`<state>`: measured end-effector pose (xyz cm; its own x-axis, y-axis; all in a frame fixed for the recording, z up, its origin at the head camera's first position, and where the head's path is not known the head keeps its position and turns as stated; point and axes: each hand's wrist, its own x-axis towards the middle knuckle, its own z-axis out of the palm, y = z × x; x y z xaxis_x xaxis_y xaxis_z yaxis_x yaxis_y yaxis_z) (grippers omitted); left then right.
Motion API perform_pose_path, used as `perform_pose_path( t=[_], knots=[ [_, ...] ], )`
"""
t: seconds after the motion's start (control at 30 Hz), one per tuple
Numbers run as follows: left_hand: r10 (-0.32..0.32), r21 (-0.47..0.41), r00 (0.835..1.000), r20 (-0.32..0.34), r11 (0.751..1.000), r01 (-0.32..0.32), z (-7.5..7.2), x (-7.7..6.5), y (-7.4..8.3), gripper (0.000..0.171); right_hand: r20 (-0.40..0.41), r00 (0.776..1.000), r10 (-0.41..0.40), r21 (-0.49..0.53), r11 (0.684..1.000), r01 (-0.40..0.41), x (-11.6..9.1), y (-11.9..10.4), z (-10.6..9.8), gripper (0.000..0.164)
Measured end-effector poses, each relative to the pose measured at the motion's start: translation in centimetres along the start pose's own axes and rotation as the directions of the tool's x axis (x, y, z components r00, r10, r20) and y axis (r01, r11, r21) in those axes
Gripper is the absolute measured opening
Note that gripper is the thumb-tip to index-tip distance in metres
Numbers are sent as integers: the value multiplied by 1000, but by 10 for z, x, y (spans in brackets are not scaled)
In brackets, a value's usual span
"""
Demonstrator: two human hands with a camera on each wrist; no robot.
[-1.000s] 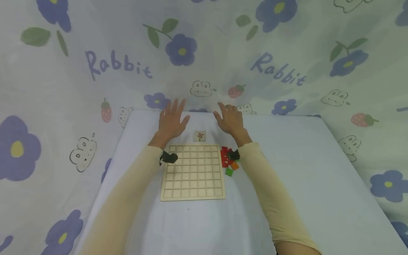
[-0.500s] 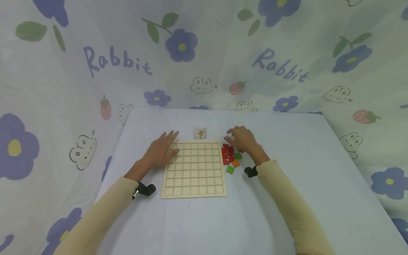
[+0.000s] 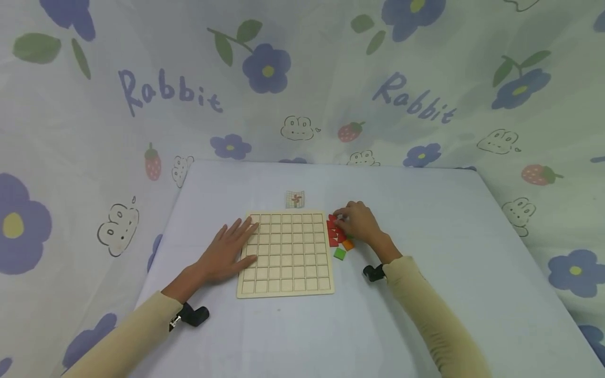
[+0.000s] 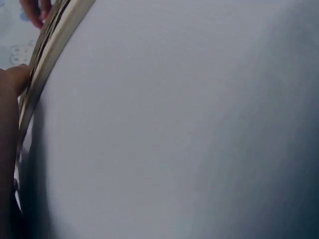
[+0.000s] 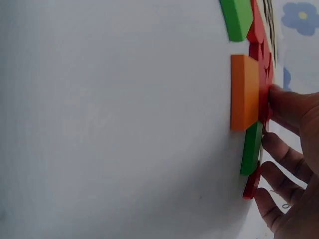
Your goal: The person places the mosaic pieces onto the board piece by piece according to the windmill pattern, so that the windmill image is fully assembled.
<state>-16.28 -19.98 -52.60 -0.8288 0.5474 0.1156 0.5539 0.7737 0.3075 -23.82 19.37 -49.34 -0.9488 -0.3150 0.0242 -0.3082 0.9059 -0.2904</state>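
Note:
My left hand [image 3: 221, 258] lies spread along the left edge of a square wooden grid board [image 3: 293, 253], fingers and thumb on its rim. The left wrist view catches the thumb [image 4: 17, 79] against the board's edge [image 4: 59, 47]. Right of the board my right hand [image 3: 361, 224] reaches over a cluster of red tiles [image 3: 333, 234], thumb and index finger at them. In the right wrist view the thumb [image 5: 289, 107] touches the red pieces, and the other fingers bend beside a green tile [image 5: 251, 149] and a small red piece [image 5: 251, 185]. I cannot tell whether a tile is pinched.
An orange tile [image 3: 348, 244] and another green tile [image 3: 340, 254] lie nearest me in the cluster. Behind the board is a small card [image 3: 295, 199] with a reddish pinwheel-like pattern on a grid. Patterned cloth [image 3: 302, 79] hangs behind the white table [image 3: 425, 220].
Both hands have drawn back from the far side of the table. The left came down onto the board's left edge; the right came down to the red tiles.

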Motion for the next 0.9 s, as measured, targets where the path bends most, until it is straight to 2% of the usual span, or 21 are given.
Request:
perform_pose_path(
  t=[0.17,0.3,0.4,0.5,0.67,0.77,0.9],
  knots=[
    [14,27,999,-46,1000,-13,4,-5,3,81,3,997,73,164,984,-73,2,-4,0,17],
    [25,47,997,-76,999,-22,8,-5,1,81,-8,994,113,322,941,-105,1,-12,-3,12],
    [37,61,994,-99,998,-31,11,-6,-1,81,-29,994,103,458,886,-78,-1,-26,-5,11],
    [44,75,993,-109,997,-36,10,-7,-1,80,-45,999,15,547,837,12,-1,-45,-5,18],
    [49,78,992,-117,996,-40,11,-7,0,79,-38,991,-130,581,804,128,6,-70,5,27],
    [46,82,991,-123,996,-36,11,-7,0,79,-38,987,-157,589,794,149,11,-83,11,23],
    [41,91,991,-126,995,-30,10,-7,-1,79,-22,990,-136,607,785,121,18,-97,19,20]
  ],
)
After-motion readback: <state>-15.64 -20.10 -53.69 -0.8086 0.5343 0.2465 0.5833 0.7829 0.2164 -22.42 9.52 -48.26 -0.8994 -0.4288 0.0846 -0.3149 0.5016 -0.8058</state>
